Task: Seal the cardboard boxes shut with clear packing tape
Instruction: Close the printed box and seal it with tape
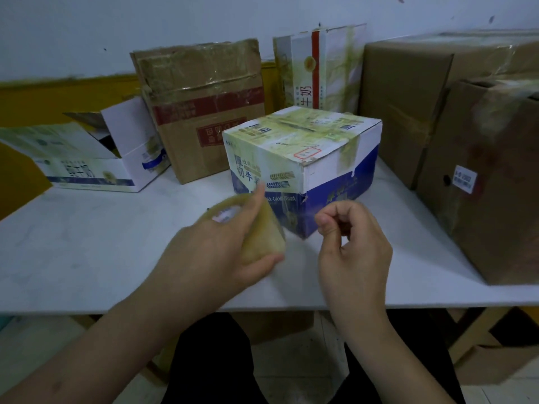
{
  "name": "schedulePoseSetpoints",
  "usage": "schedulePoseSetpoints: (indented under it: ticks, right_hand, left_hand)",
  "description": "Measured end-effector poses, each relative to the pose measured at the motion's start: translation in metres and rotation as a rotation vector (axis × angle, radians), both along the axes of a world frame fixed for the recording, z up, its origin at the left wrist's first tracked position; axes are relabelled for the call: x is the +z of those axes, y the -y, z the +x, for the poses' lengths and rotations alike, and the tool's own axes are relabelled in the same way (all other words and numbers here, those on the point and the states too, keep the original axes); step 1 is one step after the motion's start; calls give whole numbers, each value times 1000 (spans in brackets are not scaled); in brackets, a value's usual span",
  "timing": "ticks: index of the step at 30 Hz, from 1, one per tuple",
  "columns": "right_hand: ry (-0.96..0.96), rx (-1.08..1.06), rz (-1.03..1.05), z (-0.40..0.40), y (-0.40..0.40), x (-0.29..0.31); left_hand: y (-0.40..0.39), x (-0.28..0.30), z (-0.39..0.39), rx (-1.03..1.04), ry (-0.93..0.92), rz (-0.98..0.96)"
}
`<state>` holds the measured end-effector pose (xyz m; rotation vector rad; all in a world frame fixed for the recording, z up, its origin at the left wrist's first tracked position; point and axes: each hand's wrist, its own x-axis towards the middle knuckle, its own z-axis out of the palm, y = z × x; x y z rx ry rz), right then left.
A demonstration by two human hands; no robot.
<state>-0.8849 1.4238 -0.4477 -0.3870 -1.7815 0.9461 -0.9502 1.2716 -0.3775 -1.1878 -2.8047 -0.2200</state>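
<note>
While the left hand (215,252) grips the tape roll (256,228), the right hand (350,243) hovers just beside it with fingers curled, thumb against forefinger; whether it pinches a tape end I cannot tell. This looks like the hunt for the loose end, so the next move calls for peeling a strip free. Just beyond both hands sits the blue and white box (303,158), flaps down. Both hands hang over a white table (87,243); more cartons line the pale wall (145,24) behind.
</note>
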Motion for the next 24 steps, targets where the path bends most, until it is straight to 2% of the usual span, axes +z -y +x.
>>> schedulePoseSetpoints:
  ticks: [3, 10, 19, 24]
  right_hand:
    - [-16, 0, -103, -3, -8, 6]
    - [-46, 40, -500, -35, -29, 4]
    - [69, 5, -617, -72, -47, 13]
    - [108, -65, -520, -89, -57, 15]
  left_hand:
    - [-10, 9, -11, 130, -95, -12]
    - [-59, 11, -45, 171, -209, -79]
    - [-80, 8, -67, 107, -296, 6]
    - [-94, 7, -77, 89, -355, 2]
